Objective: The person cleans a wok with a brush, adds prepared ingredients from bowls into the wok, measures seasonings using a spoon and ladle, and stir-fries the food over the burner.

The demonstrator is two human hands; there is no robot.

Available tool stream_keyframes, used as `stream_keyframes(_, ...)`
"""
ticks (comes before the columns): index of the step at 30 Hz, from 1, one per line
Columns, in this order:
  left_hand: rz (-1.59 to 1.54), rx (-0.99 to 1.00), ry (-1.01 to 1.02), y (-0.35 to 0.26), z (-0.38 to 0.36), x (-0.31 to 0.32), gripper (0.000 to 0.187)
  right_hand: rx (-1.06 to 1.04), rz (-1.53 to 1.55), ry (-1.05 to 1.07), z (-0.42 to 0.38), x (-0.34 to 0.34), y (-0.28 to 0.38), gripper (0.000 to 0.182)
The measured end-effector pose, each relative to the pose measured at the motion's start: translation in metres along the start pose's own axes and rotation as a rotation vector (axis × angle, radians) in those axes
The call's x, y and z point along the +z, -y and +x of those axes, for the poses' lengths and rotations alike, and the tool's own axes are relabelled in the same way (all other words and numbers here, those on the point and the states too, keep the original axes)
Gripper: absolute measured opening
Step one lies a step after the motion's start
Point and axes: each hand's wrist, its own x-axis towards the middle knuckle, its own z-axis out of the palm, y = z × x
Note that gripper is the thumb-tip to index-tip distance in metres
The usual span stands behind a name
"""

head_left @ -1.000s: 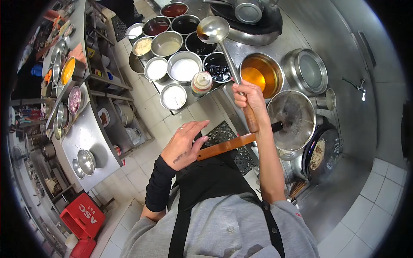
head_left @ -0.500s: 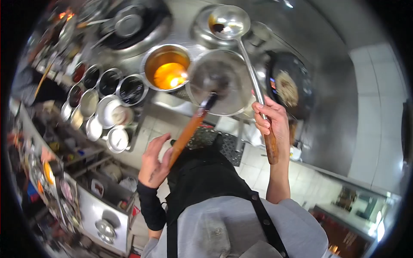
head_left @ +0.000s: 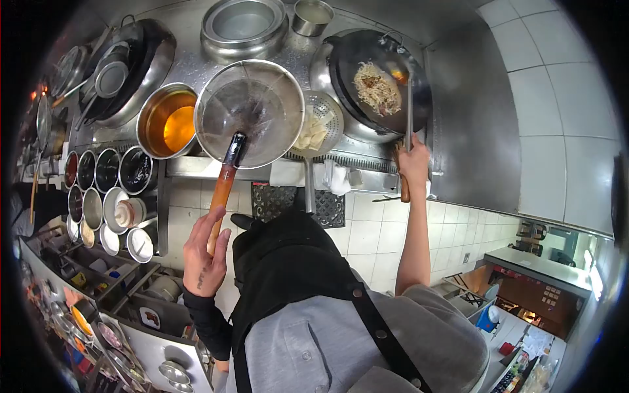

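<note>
My left hand (head_left: pixel 206 252) is closed around the wooden handle of a wide fine-mesh strainer (head_left: pixel 275 98), its round mesh raised in front of me. My right hand (head_left: pixel 414 164) grips a long-handled ladle (head_left: pixel 410 111). The ladle's bowl is down in the black wok (head_left: pixel 354 98) on the right, beside a mound of shredded pale food (head_left: pixel 377 88) with a brown patch on top. Just right of the mesh, a perforated skimmer (head_left: pixel 334 114) carries pale flat pieces. Left of the mesh stands a metal pot (head_left: pixel 145 121) of orange-brown liquid.
Several seasoning containers (head_left: pixel 107 171) stand in rows at the left. A second wok (head_left: pixel 160 49) with a small strainer sits at the back left. A lidded-looking round metal vessel (head_left: pixel 282 39) and a small pot (head_left: pixel 311 27) are at the back. White cloths (head_left: pixel 337 177) lie along the stove edge.
The ladle has gone from upright over the stove down into the wok at the right. My view has turned right. The strainer stays in my left hand, and the skimmer now shows.
</note>
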Motion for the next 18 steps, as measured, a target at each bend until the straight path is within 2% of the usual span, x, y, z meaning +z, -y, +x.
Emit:
stream_keyframes(3, -0.021, -0.011, -0.044, 0.006, -0.006, -0.005, 0.036, 0.718, 0.983, 0.213, -0.001, -0.011, 0.038, 0.026)
stream_keyframes(4, -0.001, -0.029, -0.056, 0.014, -0.010, -0.011, 0.038, 0.928, 1.498, 0.265, 0.003, -0.020, 0.061, 0.024)
stream_keyframes(5, -0.052, -0.057, -0.088, 0.022, -0.015, -0.017, 0.039, 0.925, 2.068, 0.437, -0.002, -0.010, 0.057, 0.021)
stream_keyframes(6, -0.093, -0.095, -0.137, 0.031, -0.022, -0.025, 0.040, 1.007, 2.373, 0.523, -0.004, -0.013, 0.077, 0.015)
stream_keyframes(8, -0.183, -0.178, -0.289, 0.060, -0.039, -0.049, 0.042, 0.940, 2.567, 0.662, -0.017, -0.012, 0.123, 0.015)
stream_keyframes(9, -0.246, -0.208, -0.378, 0.082, -0.046, -0.056, 0.043, 0.923, 2.647, 0.873, -0.023, -0.014, 0.153, 0.018)
stream_keyframes(11, -0.378, -0.315, -0.583, 0.139, -0.060, -0.067, 0.038, 0.824, 2.436, 1.133, -0.035, -0.006, 0.200, 0.027)
stream_keyframes(13, -0.327, -0.433, -0.778, 0.185, -0.070, -0.070, 0.032, 0.715, 2.088, 1.186, -0.046, -0.013, 0.269, 0.040)
stream_keyframes(14, -0.394, -0.432, -0.824, 0.210, -0.075, -0.066, 0.040, 0.672, 1.953, 1.258, -0.051, -0.007, 0.295, 0.050)
stream_keyframes(17, -0.565, -0.385, -0.950, 0.235, -0.069, -0.053, 0.054, 0.354, 1.446, 1.252, -0.066, 0.002, 0.382, 0.047)
stream_keyframes(18, -0.503, -0.357, -0.927, 0.249, -0.066, -0.049, 0.074, 0.224, 1.229, 1.233, -0.073, 0.006, 0.406, 0.047)
